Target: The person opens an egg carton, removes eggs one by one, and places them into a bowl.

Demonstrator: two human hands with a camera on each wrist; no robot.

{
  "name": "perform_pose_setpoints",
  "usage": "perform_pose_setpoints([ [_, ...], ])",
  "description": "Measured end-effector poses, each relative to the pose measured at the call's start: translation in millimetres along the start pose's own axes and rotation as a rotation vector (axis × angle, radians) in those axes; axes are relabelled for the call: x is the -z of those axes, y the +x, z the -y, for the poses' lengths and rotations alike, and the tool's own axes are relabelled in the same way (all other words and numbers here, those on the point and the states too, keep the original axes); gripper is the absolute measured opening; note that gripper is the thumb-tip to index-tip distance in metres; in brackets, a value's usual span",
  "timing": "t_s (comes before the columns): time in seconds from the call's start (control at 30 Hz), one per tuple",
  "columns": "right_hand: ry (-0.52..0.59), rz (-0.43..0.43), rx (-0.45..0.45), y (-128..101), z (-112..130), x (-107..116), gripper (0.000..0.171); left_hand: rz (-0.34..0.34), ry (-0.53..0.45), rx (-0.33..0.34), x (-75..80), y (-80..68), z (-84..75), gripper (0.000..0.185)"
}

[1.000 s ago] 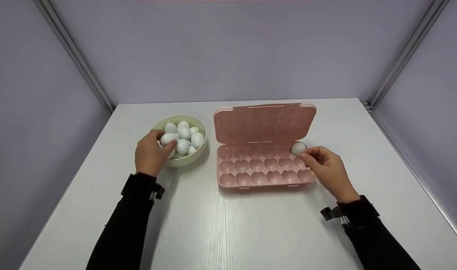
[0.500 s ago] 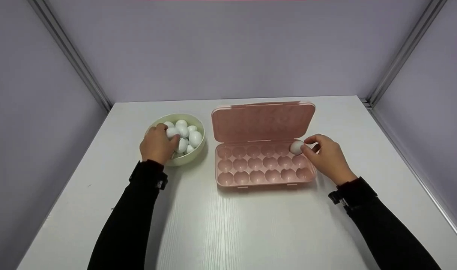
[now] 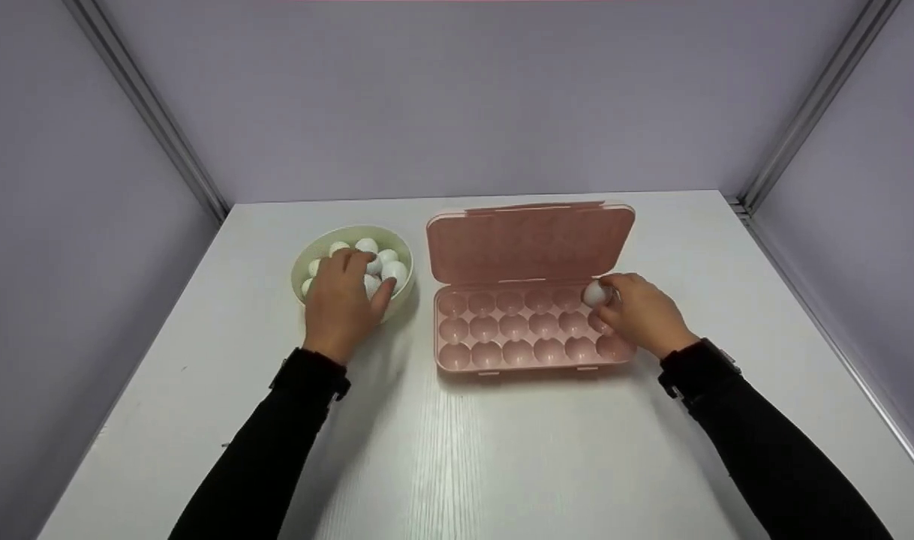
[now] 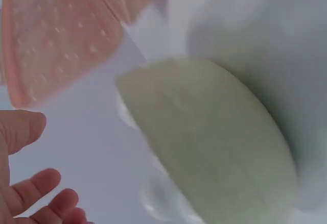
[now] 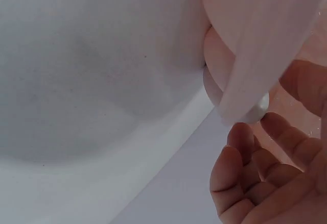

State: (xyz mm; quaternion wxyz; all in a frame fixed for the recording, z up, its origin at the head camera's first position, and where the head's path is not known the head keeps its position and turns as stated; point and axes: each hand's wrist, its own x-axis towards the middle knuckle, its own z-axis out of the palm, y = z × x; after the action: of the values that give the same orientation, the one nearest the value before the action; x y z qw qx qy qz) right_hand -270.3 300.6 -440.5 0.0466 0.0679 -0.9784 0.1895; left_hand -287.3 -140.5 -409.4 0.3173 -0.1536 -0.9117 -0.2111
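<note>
A pale green bowl of white eggs stands at left on the white table. My left hand is over it, thumb apart from the loosely bent fingers. In the left wrist view, nothing is between that thumb and the fingers. To the right stands a pink egg carton, lid up, with rows of round cups. One egg sits in its back right corner cup. My right hand pinches this egg between thumb and fingertips; in the right wrist view the carton's edge partly covers the egg.
The raised lid leans back behind the cups. Pale panels enclose the table at the back and both sides, with metal posts in the corners. Bare tabletop lies in front of the carton.
My left hand has come off the egg it held and shifted right and up over the bowl. My right hand has moved slightly left, its fingers closer around the corner egg.
</note>
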Motion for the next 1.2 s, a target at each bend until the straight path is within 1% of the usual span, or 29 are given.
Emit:
perform_pose_setpoints([
  [0.1, -0.021, 0.010, -0.002, 1, -2, -2, 0.053, -0.056, -0.015, -0.144, -0.7, -7.3, -18.1, 0.033],
  [0.2, -0.029, -0.001, 0.005, 4, -2, -4, 0.051, -0.069, -0.031, -0.250, -3.7, -14.5, -33.8, 0.027],
  [0.37, -0.049, -0.015, 0.010, 11, 1, -9, 0.046, -0.033, -0.064, -0.371, -10.0, -25.7, -56.2, 0.022],
  [0.47, -0.080, -0.023, 0.010, 14, 2, -11, 0.045, 0.005, -0.098, -0.422, -13.5, -32.7, -67.6, 0.023],
  [0.57, -0.100, -0.036, 0.008, 14, 3, -12, 0.044, 0.036, -0.126, -0.452, -15.6, -38.8, -76.6, 0.023],
  [0.67, -0.104, -0.046, 0.007, 12, 4, -13, 0.043, 0.062, -0.147, -0.467, -17.0, -43.3, -82.5, 0.023],
  [0.97, -0.100, -0.079, 0.024, 7, 5, -17, 0.041, 0.101, -0.177, -0.501, -22.6, -50.4, -92.1, 0.021],
  [1.2, -0.105, -0.115, 0.037, 4, 3, -18, 0.036, 0.131, -0.166, -0.508, -24.9, -52.8, -96.0, 0.020],
])
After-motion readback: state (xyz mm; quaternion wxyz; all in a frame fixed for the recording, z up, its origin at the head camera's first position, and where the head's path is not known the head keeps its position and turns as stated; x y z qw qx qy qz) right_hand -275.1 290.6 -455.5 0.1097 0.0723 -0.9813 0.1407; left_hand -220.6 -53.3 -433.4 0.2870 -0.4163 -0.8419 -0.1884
